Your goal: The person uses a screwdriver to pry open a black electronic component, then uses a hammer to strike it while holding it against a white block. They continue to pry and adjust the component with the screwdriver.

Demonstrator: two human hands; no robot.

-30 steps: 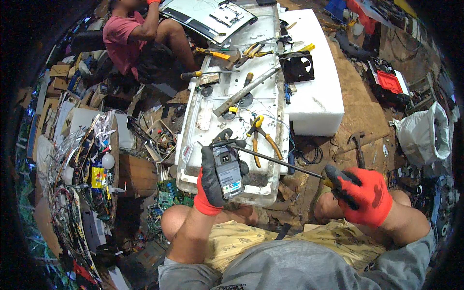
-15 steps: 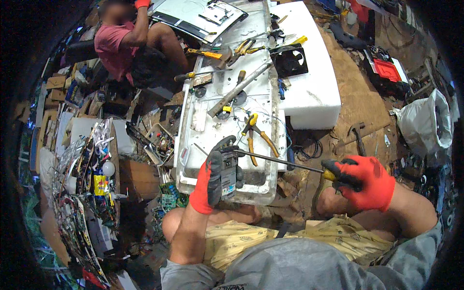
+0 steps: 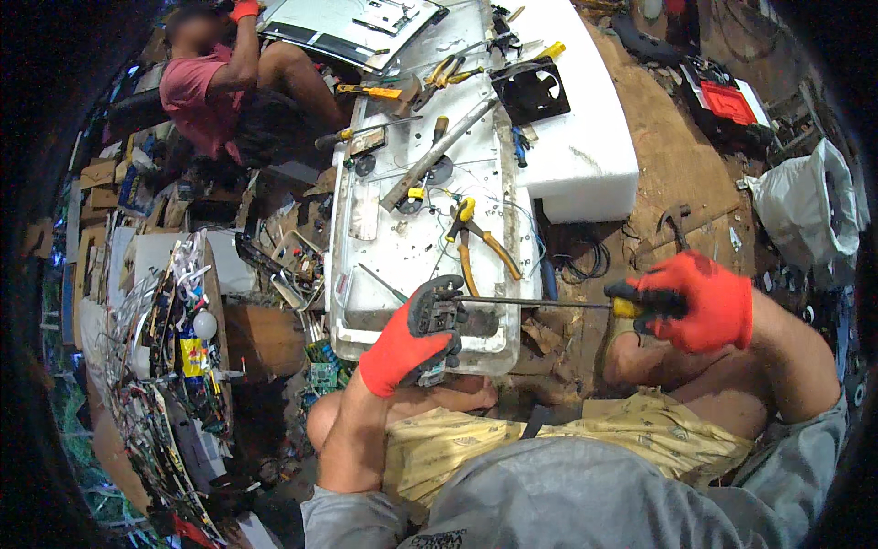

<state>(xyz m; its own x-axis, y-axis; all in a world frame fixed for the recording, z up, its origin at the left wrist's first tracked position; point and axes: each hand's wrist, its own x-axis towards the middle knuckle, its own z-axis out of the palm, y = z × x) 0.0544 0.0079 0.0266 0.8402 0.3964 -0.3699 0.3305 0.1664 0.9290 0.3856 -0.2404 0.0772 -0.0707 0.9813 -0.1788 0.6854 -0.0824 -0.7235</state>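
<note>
My left hand (image 3: 410, 340), in a red glove with dark palm and fingers, is closed around a small boxy grey-black device (image 3: 438, 317). My right hand (image 3: 700, 304), gloved alike, grips the yellow-and-black handle of a long screwdriver (image 3: 540, 302). Its thin shaft lies nearly level, pointing left, and its tip meets the upper part of the device. Whether the tip sits in a screw or a gap is too small to tell. Just beyond, yellow-handled pliers (image 3: 466, 240) rest with spread handles on the white work surface (image 3: 384, 291).
A metal bar (image 3: 439, 156), a hammer (image 3: 389, 91) and a black fan frame (image 3: 532, 91) lie farther back. Another person (image 3: 203, 91) sits at the far left. Electronic scrap (image 3: 187, 339) is heaped at left. A white sack (image 3: 805, 201) and a second hammer (image 3: 675, 224) are at right.
My left hand has turned the device, so its labelled face shows less. My right hand has risen, bringing the screwdriver from a slant to nearly level. The whole view has shifted slightly.
</note>
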